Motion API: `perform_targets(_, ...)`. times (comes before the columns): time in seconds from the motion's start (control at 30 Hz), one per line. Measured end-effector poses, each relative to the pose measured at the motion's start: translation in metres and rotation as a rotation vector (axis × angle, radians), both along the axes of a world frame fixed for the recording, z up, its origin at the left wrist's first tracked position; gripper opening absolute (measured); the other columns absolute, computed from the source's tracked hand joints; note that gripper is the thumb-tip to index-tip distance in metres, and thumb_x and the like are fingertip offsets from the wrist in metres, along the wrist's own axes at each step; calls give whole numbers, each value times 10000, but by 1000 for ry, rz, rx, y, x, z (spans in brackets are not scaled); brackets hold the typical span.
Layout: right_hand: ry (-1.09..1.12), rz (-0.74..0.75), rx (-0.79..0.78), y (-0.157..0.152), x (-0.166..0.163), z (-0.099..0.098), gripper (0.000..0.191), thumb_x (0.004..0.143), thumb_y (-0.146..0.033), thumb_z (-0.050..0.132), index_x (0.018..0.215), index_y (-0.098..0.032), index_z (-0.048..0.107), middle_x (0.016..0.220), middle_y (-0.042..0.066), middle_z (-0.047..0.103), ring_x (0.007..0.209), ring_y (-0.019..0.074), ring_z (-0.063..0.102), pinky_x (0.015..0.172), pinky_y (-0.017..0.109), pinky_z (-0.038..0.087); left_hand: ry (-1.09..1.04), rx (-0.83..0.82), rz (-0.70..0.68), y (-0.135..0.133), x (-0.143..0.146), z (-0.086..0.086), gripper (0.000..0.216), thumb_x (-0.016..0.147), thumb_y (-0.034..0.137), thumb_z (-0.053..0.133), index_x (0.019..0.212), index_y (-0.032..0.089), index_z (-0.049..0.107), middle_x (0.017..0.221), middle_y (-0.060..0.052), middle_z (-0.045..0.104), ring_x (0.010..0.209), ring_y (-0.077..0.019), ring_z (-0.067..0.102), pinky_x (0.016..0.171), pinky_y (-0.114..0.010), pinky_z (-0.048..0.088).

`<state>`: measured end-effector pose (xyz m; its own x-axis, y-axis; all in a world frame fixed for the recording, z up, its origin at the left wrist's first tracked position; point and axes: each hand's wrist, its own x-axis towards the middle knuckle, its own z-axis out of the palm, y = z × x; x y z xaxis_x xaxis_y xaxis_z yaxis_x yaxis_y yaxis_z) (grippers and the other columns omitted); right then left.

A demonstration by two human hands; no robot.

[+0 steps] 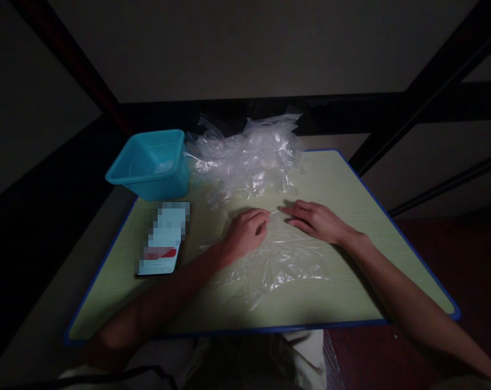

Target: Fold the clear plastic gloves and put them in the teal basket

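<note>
**Query:** State the reference point and the item in work.

**Response:** Take the mid-table as clock centre, 12 o'clock away from the wearer. A thin whitish strip [275,211] lies at centre between the hands. A clear, wrinkled plastic sheet [294,265] extends from it toward 6 o'clock on the pale yellow-green, blue-edged table [343,179]. Whether the strip is an edge of the sheet or a separate part cannot be determined.

**Query:** Report the grip of each hand.

**Response:** The left hand [247,230], at 8 o'clock, has its fingers curled and appears to pinch the strip's near end. The right hand [315,219], at 3 o'clock, has fingers extended and thumb apart; the fingertips are at the strip's other end, and firm contact cannot be confirmed.

**Query:** Report progress.

**Response:** Done: the sheet is spread out on the table. Not done: wrinkles run across it, and its lower outline is uneven. The crumpled heap of clear plastic film [249,157], between 11 and 12 o'clock, is not spread and touches neither hand. By judgement, the work is at an early stage.

**Query:** List adjacent equipment.

**Response:** A turquoise plastic basin [160,187] stands at 10 o'clock, beside the heap. A dark-framed smartphone [164,238] lies near 9 o'clock, screen lit.
</note>
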<state>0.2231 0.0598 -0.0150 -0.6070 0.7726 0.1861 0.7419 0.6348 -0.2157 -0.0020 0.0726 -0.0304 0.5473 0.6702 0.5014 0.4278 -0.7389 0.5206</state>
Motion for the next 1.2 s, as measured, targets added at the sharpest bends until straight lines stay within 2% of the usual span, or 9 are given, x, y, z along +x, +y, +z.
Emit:
perform_targets(0.27,-70,44,44,2,1,-1,603,945,-502,201,1204,-115,585,827,99,565,755,211,548,676,350,452,128,41,-25,-5,0,3,207,661,39,497,780,172,602,904,-84,701,820,-215,662,786,-363,530)
perform_targets(0.47,-77,35,48,2,1,-1,600,949,-490,202,1193,-95,582,844,114,582,765,221,550,681,359,456,198,115,-62,-9,-6,10,170,672,241,553,809,164,618,843,-92,695,777,-247,659,759,-388,527)
perform_targets(0.6,-32,4,64,0,-1,2,555,958,-452,225,1195,-99,582,884,128,608,812,236,562,724,393,470,99,98,-6,-4,-8,5,181,761,170,441,784,152,620,793,-89,691,748,-211,652,726,-348,527)
perform_targets(0.67,-9,14,73,0,-3,3,531,960,-445,236,1234,-119,553,999,144,622,911,251,564,782,423,468,94,86,33,-1,-7,4,250,796,116,387,848,151,629,896,-95,698,840,-194,652,784,-336,522)
perform_targets(0.73,-14,51,70,-1,-4,2,524,961,-447,232,1312,-142,473,1219,151,572,1102,273,513,884,470,434,173,104,9,0,-6,6,296,823,117,382,1000,128,619,1108,-122,657,1043,-201,604,911,-356,479)
perform_targets(0.8,-43,89,47,-1,-4,-1,554,959,-468,213,1386,-148,362,1401,141,437,1282,290,376,985,527,353,334,130,-56,-3,-5,10,376,850,177,411,1190,75,535,1323,-159,518,1248,-231,457,1034,-393,378)
perform_targets(0.87,-84,104,9,-2,-4,-6,605,948,-509,190,1428,-149,265,1472,134,331,1361,298,254,1037,579,267,511,134,-118,-7,-5,14,500,877,266,428,1314,24,410,1434,-183,368,1345,-259,312,1091,-419,285)
perform_targets(1.0,-155,73,-58,-2,-3,-13,656,926,-564,177,1453,-174,174,1503,124,238,1379,301,199,1056,624,194,720,92,-166,-13,-6,14,609,913,399,395,1375,13,303,1484,-190,253,1385,-261,207,1114,-399,209)
perform_targets(1.2,-179,38,-71,-3,2,-15,680,911,-586,207,1468,-227,52,1510,105,205,1383,291,169,1062,630,169,764,92,-163,-13,-7,11,648,927,460,354,1392,17,264,1497,-190,213,1395,-261,167,1121,-389,165)
